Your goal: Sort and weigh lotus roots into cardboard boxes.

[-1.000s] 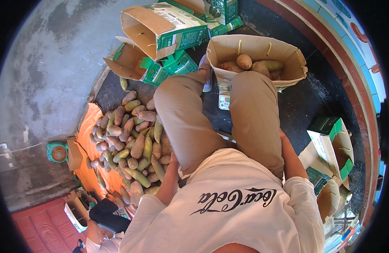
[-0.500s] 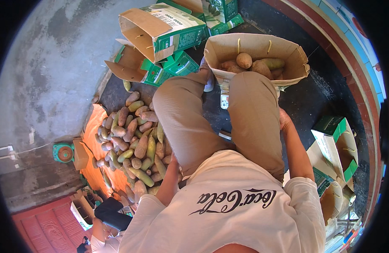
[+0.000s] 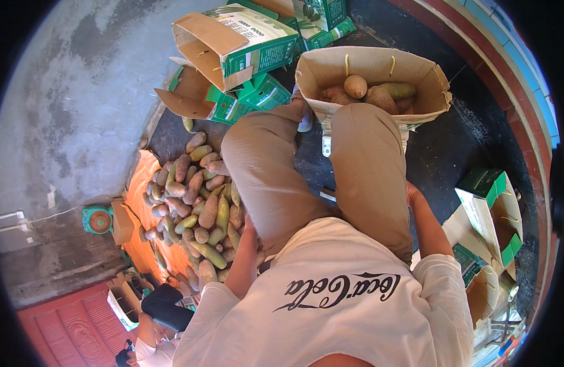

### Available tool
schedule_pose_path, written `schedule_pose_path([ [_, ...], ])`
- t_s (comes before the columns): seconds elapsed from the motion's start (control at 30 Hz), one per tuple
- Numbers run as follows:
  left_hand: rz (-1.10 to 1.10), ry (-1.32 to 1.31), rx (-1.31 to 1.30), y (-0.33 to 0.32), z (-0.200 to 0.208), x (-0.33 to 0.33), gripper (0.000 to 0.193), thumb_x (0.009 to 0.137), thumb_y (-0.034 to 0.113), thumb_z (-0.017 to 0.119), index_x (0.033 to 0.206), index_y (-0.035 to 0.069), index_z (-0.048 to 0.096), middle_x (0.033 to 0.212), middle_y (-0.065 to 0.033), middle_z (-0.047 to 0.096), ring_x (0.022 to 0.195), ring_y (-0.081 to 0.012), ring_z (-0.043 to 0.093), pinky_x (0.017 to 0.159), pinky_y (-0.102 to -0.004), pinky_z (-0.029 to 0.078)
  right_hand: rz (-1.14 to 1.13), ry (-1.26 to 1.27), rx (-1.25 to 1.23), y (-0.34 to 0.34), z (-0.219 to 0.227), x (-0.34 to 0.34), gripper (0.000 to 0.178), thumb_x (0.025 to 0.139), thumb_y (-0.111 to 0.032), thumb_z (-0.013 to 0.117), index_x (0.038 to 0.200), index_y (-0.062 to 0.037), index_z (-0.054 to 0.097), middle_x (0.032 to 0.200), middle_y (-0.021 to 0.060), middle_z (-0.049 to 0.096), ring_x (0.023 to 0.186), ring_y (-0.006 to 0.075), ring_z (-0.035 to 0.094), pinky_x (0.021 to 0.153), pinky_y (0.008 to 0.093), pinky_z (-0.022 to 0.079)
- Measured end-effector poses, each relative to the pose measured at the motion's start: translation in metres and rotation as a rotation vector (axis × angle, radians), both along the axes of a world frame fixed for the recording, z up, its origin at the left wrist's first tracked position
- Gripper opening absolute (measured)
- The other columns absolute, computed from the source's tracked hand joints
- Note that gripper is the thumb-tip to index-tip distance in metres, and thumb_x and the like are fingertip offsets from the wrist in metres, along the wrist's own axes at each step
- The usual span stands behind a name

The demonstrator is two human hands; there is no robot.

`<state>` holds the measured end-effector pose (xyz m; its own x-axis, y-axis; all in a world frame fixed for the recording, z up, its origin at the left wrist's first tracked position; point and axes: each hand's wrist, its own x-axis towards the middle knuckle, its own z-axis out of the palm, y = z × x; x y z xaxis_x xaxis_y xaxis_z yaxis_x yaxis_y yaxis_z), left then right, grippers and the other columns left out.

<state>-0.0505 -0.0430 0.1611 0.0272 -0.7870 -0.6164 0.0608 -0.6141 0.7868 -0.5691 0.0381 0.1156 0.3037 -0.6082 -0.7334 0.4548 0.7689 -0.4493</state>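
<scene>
My left hand (image 3: 249,226) is down beside my left thigh, next to a heap of oblong brown and green gourds (image 3: 208,211). Its fingers are hidden behind the leg. On the other side my right hand (image 3: 412,194) hangs by the right thigh, its fingers also out of sight; whether either hand holds anything does not show. Beyond my knees stands an open cardboard carton (image 3: 373,64) with yellow cord handles. Several brown gourds and a greener one (image 3: 399,91) lie inside it.
Green-and-white cartons (image 3: 260,46) are piled at the far left, and more cartons (image 3: 483,199) stand on the right. An orange sheet (image 3: 135,214) lies under the heap. Behind it is a small green-rimmed fan-like thing (image 3: 98,219). Another person (image 3: 150,345) is at the lower left.
The view has shifted slightly, so the surroundings sit a little differently in it. Both my arms stay beside my thighs, and the gourds in the carton look the same.
</scene>
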Motion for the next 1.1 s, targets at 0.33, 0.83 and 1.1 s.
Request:
schedule_pose_path([
  [0.33,0.066,0.046,-0.005,0.0,0.007,-0.005,0.044,0.089,0.028,0.036,0.123,0.003,0.049,0.121,-0.0139,0.054,0.109,-0.0256,0.053,0.093,-0.0341,0.042,-0.171,-0.029,-0.068,0.01,-0.013,-0.013,0.049,0.078,-0.034,0.065,0.115,-0.0025,0.055,0.106,0.0123,0.062,0.091,0.0221,0.061,0.082,0.0371,0.049],
  [0.83,0.191,0.15,0.017,0.009,-0.001,-0.009,0.045,0.09,0.028,0.035,0.123,0.002,0.049,0.122,-0.014,0.054,0.11,-0.0257,0.052,0.093,-0.0343,0.042,-0.228,-0.014,-0.048,-0.005,-0.041,-0.076,0.035,0.079,-0.026,0.064,0.104,-0.0013,0.062,0.094,0.0118,0.065,0.085,0.0187,0.062,0.076,0.0334,0.049],
  [1.1,0.262,0.182,0.017,0.008,-0.005,-0.004,0.045,0.09,0.029,0.035,0.123,0.002,0.048,0.122,-0.014,0.054,0.11,-0.0258,0.052,0.093,-0.0344,0.042,-0.131,0.19,-0.079,-0.026,-0.023,-0.021,0.032,0.079,-0.025,0.063,0.102,-0.0015,0.063,0.092,0.0115,0.065,0.084,0.018,0.061,0.075,0.0332,0.049],
])
